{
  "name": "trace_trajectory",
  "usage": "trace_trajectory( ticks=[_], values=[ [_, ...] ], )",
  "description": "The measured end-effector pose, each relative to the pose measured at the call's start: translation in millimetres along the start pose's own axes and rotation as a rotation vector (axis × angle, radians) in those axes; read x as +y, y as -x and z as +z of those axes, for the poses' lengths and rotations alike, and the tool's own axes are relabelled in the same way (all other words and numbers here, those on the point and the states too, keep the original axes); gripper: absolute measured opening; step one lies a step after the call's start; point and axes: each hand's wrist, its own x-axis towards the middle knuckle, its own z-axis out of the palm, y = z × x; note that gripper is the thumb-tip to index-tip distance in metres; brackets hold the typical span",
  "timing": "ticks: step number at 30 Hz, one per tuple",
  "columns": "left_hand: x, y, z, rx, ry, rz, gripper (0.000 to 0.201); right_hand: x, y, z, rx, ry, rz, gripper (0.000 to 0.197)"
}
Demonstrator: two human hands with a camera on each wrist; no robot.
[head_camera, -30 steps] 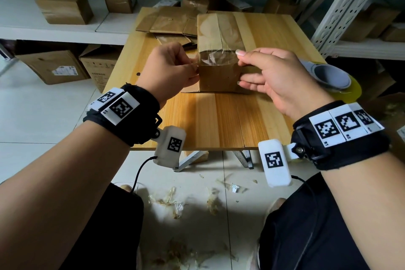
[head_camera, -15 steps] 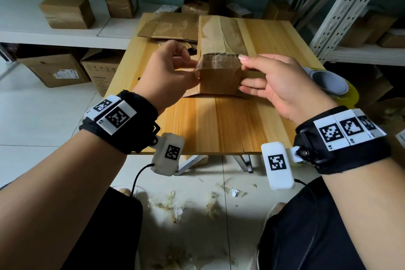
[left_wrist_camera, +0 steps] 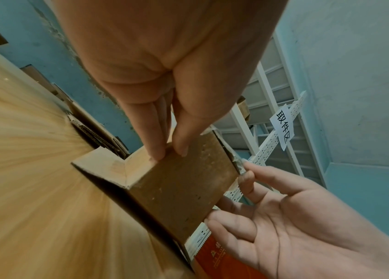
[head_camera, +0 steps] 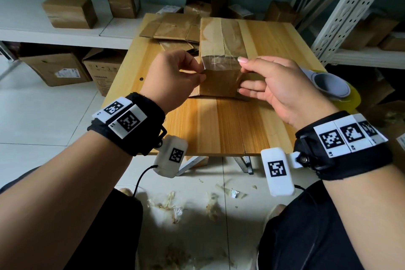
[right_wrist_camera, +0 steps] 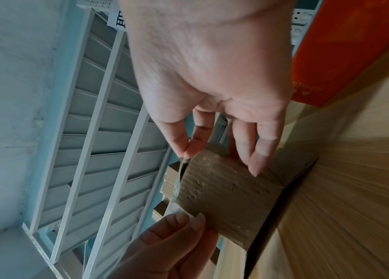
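A clear tape strip is pinched at its ends by the fingers of the left hand and right hand. Only the right wrist view shows it standing clear of the box edge. The strip spans left to right, while the box lies lengthwise, pointing away, on the table.

Behind the left hand, a black wristband with white coded tags, white pod, black cable; matching right band; dark trousers
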Motion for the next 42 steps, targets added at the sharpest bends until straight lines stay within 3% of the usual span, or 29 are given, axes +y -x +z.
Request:
trace_trajectory(
  ticks=[9, 19, 22, 30, 37, 42],
  values=[
    [6, 1, -3, -0.034, -0.092, -0.021, 0.017, 1, 1, 2, 0.012, 0.006, 0.005, 0.015],
    [16, 10, -4, -0.084, -0.048, -0.048, 0.061, 0, 3, 4, 0.051, 0.034, 0.005, 0.023],
    [18, 8, -3, -0.066, 0.109, -0.099, 0.073, 1, 4, 5, 0.061, 0.049, -0.008, 0.022],
    [12, 2, 0, -0.057, 0.175, -0.121, 0.028, 0, 6, 4, 0.010, 0.117, -0.071, 0.023],
    [7, -3, -6, -0.099, 0.066, -0.053, 0.025, 6, 1, 1, -0.008, 0.178, -0.165, 0.028],
    [4, -2, -7, -0.089, -0.034, 0.010, 0.025, 10, -4, -1, -0.004, 0.239, -0.221, 0.020]
  ],
)
